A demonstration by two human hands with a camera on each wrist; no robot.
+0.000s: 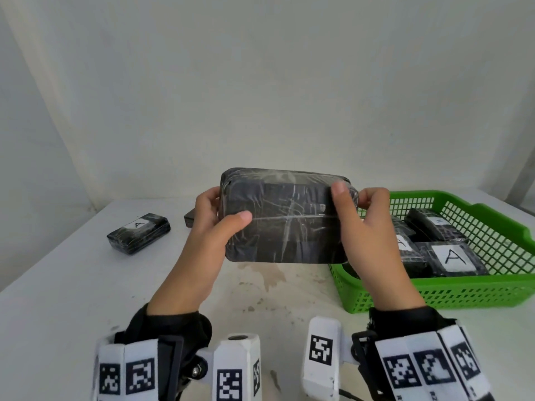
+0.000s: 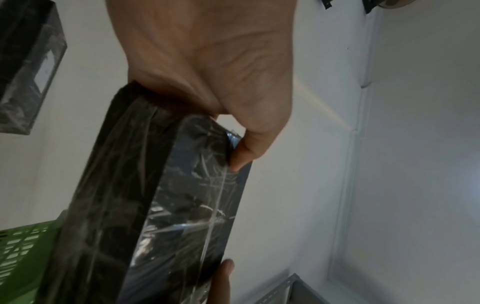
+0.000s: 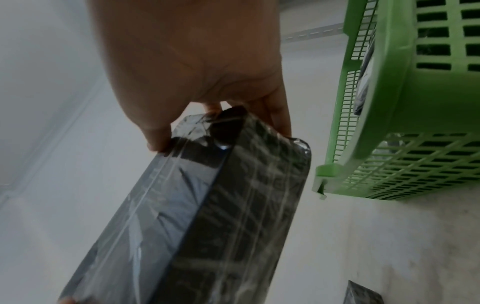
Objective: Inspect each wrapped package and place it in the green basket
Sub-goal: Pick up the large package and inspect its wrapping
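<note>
Thumbs lay across the near face of the wrapped package (image 1: 285, 218), with the other fingers curled behind its short ends, so the left hand (image 1: 212, 224) and the right hand (image 1: 366, 224) each clamped one end. It hung upright in the air above the table (image 1: 72, 285), just left of the green basket (image 1: 489, 293), where other packages marked A (image 1: 453, 257) already lay. One more package (image 1: 139, 233) waited on the table, well apart. Judging by its flat faces, the block looked stiff and fairly light; the glossy film would probably be slippery, so gripping the two ends seemed safest.
</note>
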